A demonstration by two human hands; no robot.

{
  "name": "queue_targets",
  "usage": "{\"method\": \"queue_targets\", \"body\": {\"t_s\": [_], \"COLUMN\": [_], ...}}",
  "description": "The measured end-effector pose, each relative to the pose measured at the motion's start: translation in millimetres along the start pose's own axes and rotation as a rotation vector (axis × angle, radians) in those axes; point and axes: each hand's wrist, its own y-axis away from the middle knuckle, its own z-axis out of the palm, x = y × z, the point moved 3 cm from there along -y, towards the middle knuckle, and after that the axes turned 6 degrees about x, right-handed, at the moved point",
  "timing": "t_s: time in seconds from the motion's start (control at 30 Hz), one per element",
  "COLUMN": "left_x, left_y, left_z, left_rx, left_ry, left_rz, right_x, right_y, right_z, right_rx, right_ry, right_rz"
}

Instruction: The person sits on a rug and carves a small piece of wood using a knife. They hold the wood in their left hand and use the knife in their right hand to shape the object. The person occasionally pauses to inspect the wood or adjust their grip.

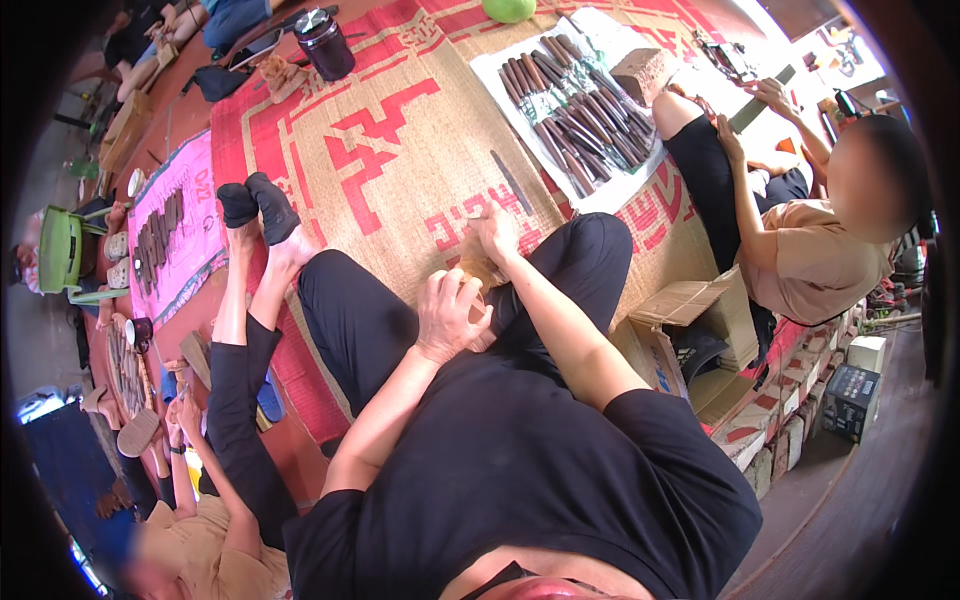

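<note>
I sit cross-legged on a woven mat with both hands close together over my lap. My left hand (pixel 452 318) is closed, its fingers curled over a light brown, wood-coloured piece (pixel 480 268). Its shape is mostly hidden by the hands. Just beyond it my right hand (pixel 494 234) is closed with the fingers bunched; what it grips, if anything, cannot be made out. On the mat past my right hand lies a thin dark blade-like tool (pixel 512 182). Farther off, many wooden-handled carving tools (pixel 580 112) lie in rows on a white sheet (pixel 487 68).
A brick-like block (pixel 643 74) stands beside the tools. To my right are an open cardboard box (pixel 735 325) and a person (pixel 815 250) holding a flat tool. Another person's legs (pixel 245 330) stretch along my left. A dark jar (pixel 325 48) and pink cloth (pixel 200 235) lie farther left.
</note>
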Motion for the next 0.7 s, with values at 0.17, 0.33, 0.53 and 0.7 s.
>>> {"method": "queue_targets", "body": {"t_s": [0.17,0.33,0.53,0.7], "left_x": [0,0,8,1], "left_y": [-3,-2,-14,-5], "left_z": [0,-1,-1,0], "left_rx": [-0.004,-0.003,-0.054,0.001], "left_ry": [0.006,-0.031,-0.014,-0.016], "left_rz": [-0.016,-0.006,0.011,-0.021], "right_x": [29,-14,11,5], "right_y": [-23,7,-12,-7], "right_z": [8,-18,6,-11], "right_rx": [-0.080,-0.198,0.036,-0.137], "right_ry": [-0.307,-0.139,-0.020,-0.176], "right_rz": [0.130,-0.047,0.036,-0.020]}}
